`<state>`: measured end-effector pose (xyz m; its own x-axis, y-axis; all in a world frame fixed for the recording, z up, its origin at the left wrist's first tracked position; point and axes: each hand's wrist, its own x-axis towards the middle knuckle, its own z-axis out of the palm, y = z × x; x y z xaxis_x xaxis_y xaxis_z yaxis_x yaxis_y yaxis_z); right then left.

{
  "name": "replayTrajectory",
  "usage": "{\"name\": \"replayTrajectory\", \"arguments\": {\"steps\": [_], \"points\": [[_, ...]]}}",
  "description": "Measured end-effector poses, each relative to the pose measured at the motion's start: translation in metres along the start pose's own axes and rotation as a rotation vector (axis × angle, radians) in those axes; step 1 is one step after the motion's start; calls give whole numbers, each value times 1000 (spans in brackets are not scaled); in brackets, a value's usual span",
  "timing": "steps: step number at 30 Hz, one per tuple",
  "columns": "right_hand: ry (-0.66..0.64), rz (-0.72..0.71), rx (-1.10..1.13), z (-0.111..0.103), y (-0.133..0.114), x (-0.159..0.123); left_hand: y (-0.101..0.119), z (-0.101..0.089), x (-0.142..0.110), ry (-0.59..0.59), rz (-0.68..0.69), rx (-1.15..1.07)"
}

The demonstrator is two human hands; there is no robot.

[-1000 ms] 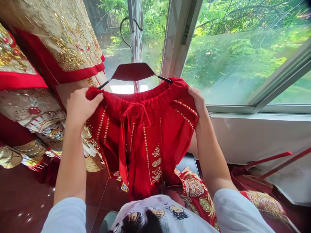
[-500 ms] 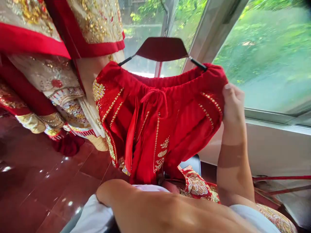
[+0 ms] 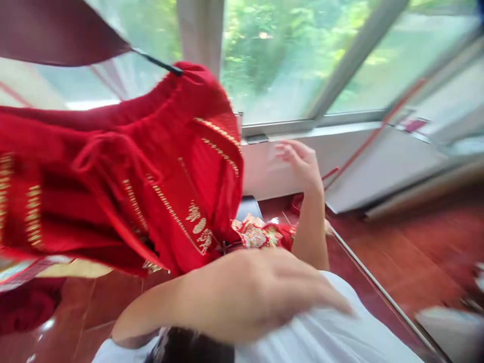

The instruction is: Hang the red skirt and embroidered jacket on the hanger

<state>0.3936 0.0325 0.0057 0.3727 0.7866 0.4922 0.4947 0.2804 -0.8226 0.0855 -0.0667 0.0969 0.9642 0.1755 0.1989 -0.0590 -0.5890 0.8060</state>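
Observation:
A red skirt (image 3: 166, 156) with a drawstring bow, gathered waist and gold beaded trim hangs at the left. A black-armed clip of the dark red hanger (image 3: 56, 35) reaches its waistband. To the right of the skirt, my right hand (image 3: 300, 161) is raised in front of the window wall. It is apart from the cloth, fingers loosely bent with nothing seen in them. My left forearm crosses low in front of my body. My left hand (image 3: 276, 287) is blurred, its fingers stretched to the right over my white clothing (image 3: 321, 322), and it appears to hold nothing.
Behind the skirt, a red and gold embroidered cloth (image 3: 259, 234) lies by a dark seat edge. Windows (image 3: 272, 65) line the back above a white wall. A metal rod (image 3: 381, 287) slants across the tiled floor (image 3: 427, 242), and a red pole (image 3: 378, 133) leans at the right.
My view has swung to the right, so the skirt and hanger sit further left. My right hand has let go of the skirt's side. My left hand has moved, fingers now in view.

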Motion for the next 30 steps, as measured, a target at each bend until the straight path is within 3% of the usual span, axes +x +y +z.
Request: {"name": "replayTrajectory", "arguments": {"steps": [1, 3, 6, 9, 12, 14, 16, 19, 21, 23, 25, 30], "points": [[3, 111, -81, -22, 23, -17, -21, 2, 15, -63, -1, -3], [37, 379, -280, -60, 65, -59, -75, 19, 48, -85, -158, 89], [137, 619, -445, -93, 116, -129, -171, 65, 92, -86, -372, 207], [219, 809, -532, -99, 150, -187, -255, 111, 114, -166, -416, 189], [213, 1017, -542, -87, 167, -228, -303, 141, 112, -193, -435, 186], [150, 1069, -501, -70, 165, -248, -318, 149, 103, -190, -441, 178], [10, 1013, -490, -46, 152, -262, -324, 150, 91, -181, -444, 163], [-398, 860, -468, -4, 123, -273, -331, 148, 66, -168, -429, 127], [-626, 835, -463, 21, 110, -272, -336, 153, 47, -135, -414, 106], [-636, 854, -526, 34, 107, -265, -341, 161, 29, -82, -414, 103], [-535, 860, -578, 35, 110, -256, -346, 170, 15, -38, -433, 98], [-538, 740, -412, 7, 109, -223, -352, 173, 2, 87, -598, 107]]}}
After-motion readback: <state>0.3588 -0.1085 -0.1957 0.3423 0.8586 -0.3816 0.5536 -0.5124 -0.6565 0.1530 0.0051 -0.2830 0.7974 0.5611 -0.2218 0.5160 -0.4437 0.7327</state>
